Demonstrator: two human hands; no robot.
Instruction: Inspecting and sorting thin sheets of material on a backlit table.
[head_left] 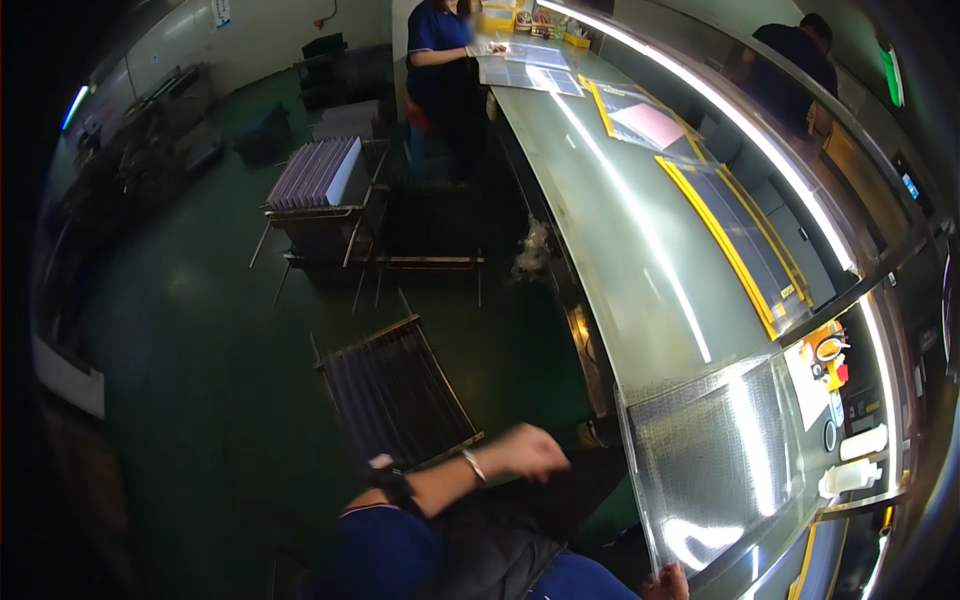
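Note:
My left hand, on an arm with a pale bracelet, hangs in the air left of the bench. Its fingers are curled in and slightly blurred, and nothing shows in them. At the bottom, my right hand is closed on the near left corner of a glossy, finely patterned panel. The panel lies flat on the near part of the long bench and reflects bright light. Part of my right hand is cut off by the lower edge of the view.
An empty-looking slotted rack stands on the floor, with a rack of upright panels beyond. Yellow-edged boards and white bottles line the bench's right side. A gloved co-worker handles sheets at the far end.

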